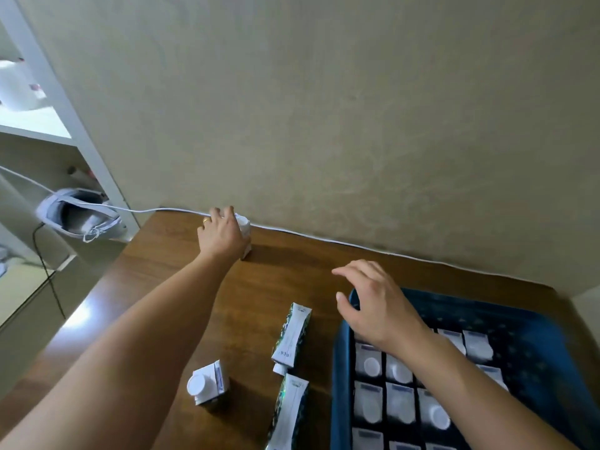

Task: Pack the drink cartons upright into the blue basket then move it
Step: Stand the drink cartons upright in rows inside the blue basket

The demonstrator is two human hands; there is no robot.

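A blue basket (341, 368) sits at the right of the wooden table, with several white drink cartons (400, 403) standing upright inside. My left hand (223, 233) is stretched to the table's far edge and wraps an upright white carton (245, 228) by the wall. My right hand (376, 303) hovers over the basket's near-left corner, fingers spread, holding nothing. Two cartons (292, 334) (289, 414) lie flat on the table left of the basket. Another carton (207, 384) stands upright near the front left.
A beige wall rises just behind the table (168, 261). A white cable (324, 239) runs along the table's back edge. Off the left edge a white shelf unit (58, 92) and a grey shoe-like object (78, 216) stand beyond the table.
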